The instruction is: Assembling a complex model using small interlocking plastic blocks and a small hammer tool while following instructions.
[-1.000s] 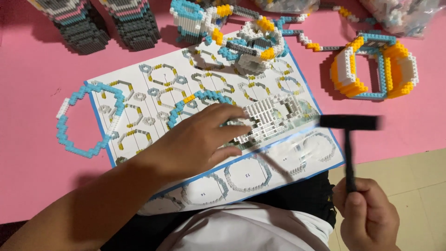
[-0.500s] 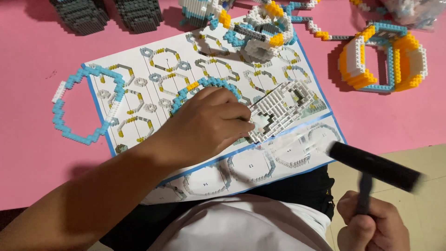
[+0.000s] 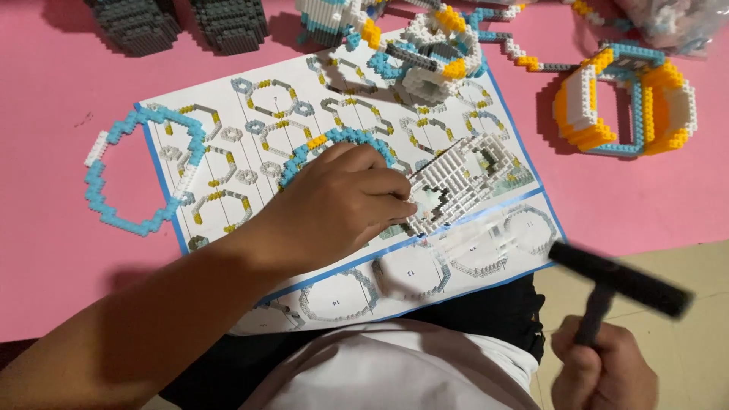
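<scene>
Pink tabletop (image 3: 45,99) fills most of the frame; beige floor (image 3: 706,357) shows at lower right, past the table edge. The person's lap, in dark and white cloth, sits at bottom centre.

An instruction sheet (image 3: 228,121) w/ a blue border lies on the table, tilted so its long side runs from upper left down to lower right; its near edge overhangs the lap.

Left hand (image 3: 338,205), mid-frame, rests palm down on the sheet, fingers curled, tips pressing the left end of a white brick plate (image 3: 463,178). Whether it pinches the plate or only steadies it can't be told. The plate lies on the sheet just right of the hand, long axis slanting from lower left up to upper right, studs up.

Right hand (image 3: 600,372), bottom right over the floor, is closed in a fist round the handle of a small black hammer (image 3: 619,277). Handle stands roughly upright; the head is a long bar running from upper left to lower right, motion-blurred, off the table's edge & well apart from the plate.

Around:
- blue brick ring (image 3: 114,209) at left, half on the sheet, half on the pink
- a blue arc (image 3: 334,140) peeking from under the left hand
- white-blue-yellow model (image 3: 433,53) at top centre, on the sheet's far edge
- orange-blue-white frame (image 3: 630,106) at upper right
- two grey block stacks (image 3: 182,23) at top left
- clear bag of bricks (image 3: 668,23) in the top right corner
</scene>
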